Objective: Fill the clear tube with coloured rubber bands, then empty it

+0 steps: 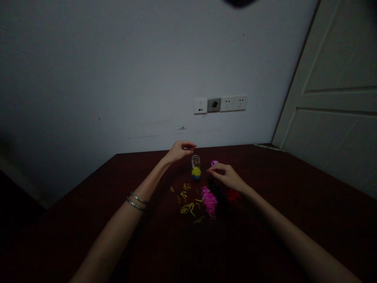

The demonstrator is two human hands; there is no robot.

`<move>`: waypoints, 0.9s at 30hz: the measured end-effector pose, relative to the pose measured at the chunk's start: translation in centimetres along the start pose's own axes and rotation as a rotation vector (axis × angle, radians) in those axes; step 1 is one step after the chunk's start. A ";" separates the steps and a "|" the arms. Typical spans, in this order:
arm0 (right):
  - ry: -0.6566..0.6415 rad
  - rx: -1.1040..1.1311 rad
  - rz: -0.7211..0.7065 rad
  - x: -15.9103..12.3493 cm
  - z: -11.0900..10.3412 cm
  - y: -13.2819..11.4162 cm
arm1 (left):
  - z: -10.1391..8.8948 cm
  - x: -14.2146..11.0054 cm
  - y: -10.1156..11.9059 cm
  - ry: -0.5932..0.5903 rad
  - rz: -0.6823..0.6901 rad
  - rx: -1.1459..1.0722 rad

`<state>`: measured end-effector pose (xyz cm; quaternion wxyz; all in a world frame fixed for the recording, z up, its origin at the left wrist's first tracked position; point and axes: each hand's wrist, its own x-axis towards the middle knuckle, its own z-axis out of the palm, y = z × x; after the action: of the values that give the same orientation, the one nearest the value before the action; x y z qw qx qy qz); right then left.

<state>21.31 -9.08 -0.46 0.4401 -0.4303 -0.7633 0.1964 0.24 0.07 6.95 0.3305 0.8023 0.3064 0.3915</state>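
A small clear jar (196, 168) stands on the dark red table (265, 220), with yellow and blue rubber bands inside. My left hand (180, 150) hovers just above and left of the jar's mouth, fingertips pinched together; what they hold is too small to make out. My right hand (226, 175) rests to the right of the jar with fingers curled, next to a small pink lid-like piece (215, 162). Loose yellow bands (186, 201), a pink pile (209, 201), and a red pile (233, 194) lie before the jar. Two silver bangles (136, 201) circle my left forearm.
A white wall with a row of sockets (220, 104) stands behind the table. A white door (335, 98) is at the right. The room is dim. A dark patch of bands lies between the pink and red piles.
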 end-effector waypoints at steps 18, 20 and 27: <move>-0.015 -0.025 -0.004 0.1 0.0 0.3 | -0.2 -0.2 0.4 0.040 -0.048 -0.169; -0.012 -0.029 -0.001 0.1 0.0 0.2 | -0.3 -0.2 0.3 0.044 -0.043 -0.173; -0.018 -0.032 -0.009 0.1 0.0 0.6 | -0.5 0.1 0.7 0.001 -0.031 -0.094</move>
<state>21.56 -8.71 -0.81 0.4271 -0.4323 -0.7721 0.1860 0.06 -0.13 7.78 0.3736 0.7809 0.3001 0.4006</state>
